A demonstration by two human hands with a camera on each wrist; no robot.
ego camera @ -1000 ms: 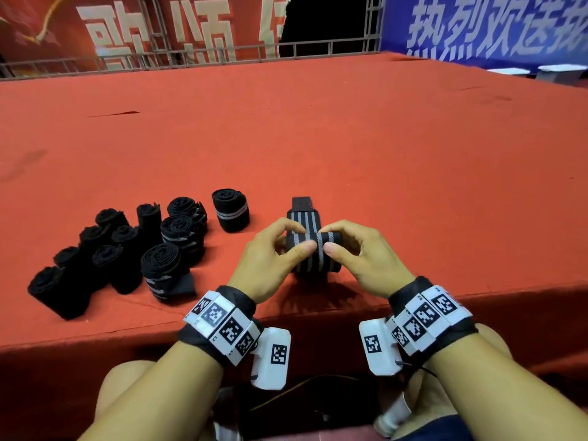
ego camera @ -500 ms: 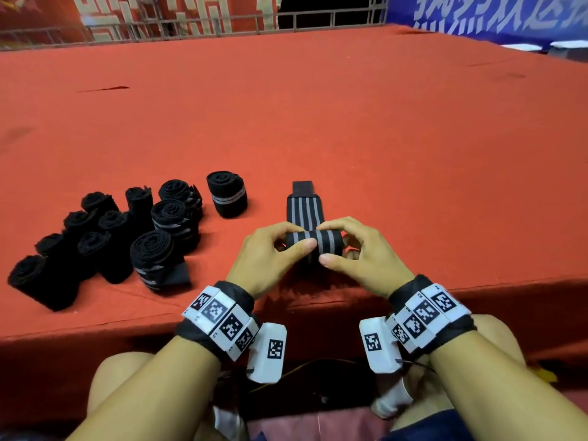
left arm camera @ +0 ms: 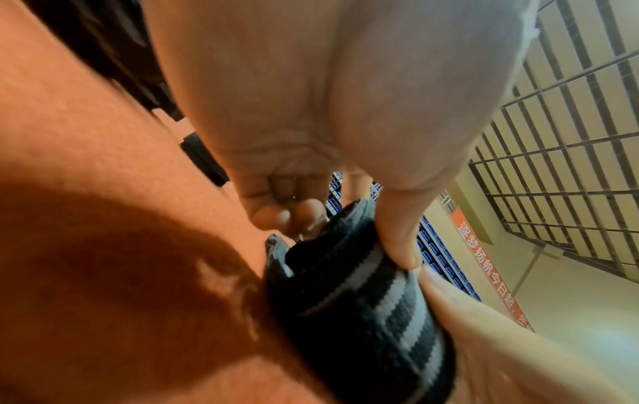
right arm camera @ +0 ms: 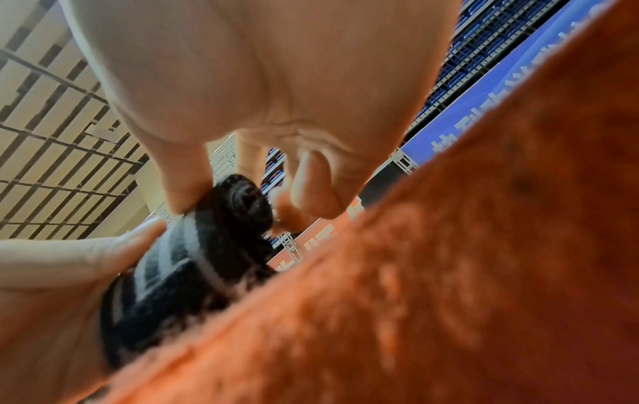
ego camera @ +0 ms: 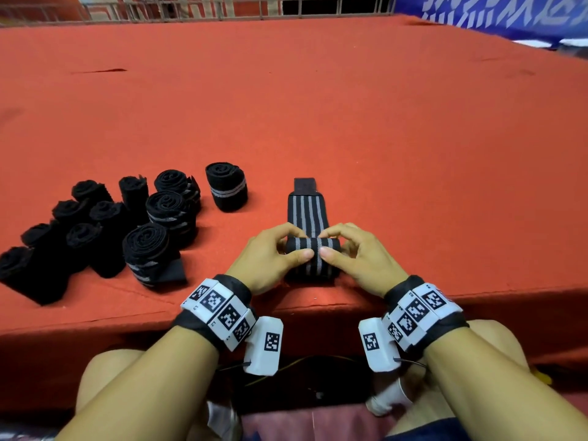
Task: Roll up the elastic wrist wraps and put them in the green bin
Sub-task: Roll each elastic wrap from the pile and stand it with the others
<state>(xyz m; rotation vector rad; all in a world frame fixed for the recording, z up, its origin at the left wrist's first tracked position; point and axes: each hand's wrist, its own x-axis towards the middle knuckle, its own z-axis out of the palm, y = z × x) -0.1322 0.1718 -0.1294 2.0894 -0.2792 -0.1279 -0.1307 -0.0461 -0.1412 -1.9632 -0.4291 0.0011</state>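
Both hands pinch one wrist wrap [ego camera: 313, 249] near the bench's [ego camera: 413, 154] front edge. Left hand [ego camera: 267, 259]: thumb on the near side of the rolled part, index curled over the top; right hand [ego camera: 359, 259] mirrors it, thumb tips nearly meeting mid-roll. Left wrist view shows the thumb [left arm camera: 397, 232] pressed on the striped roll [left arm camera: 363, 300], w/ the other fingertips [left arm camera: 287, 216] tucked beside its end. Right wrist view, blurry, seems to show the same grip at the roll's spiral end [right arm camera: 242, 202].

Wrap is black w/ grey stripes, partly rolled; the unrolled tail lies flat on the red cloth, pointing away from the person, ending in a plain dark tab [ego camera: 305, 185].

Left of the hands, approx. a dozen rolled wraps [ego camera: 105, 224] stand on end in a loose cluster, some touching. One striped roll [ego camera: 226, 185] stands slightly apart, nearest the tail.

No container shows in any view, so none of the rolls sits in one; all are on the bench.
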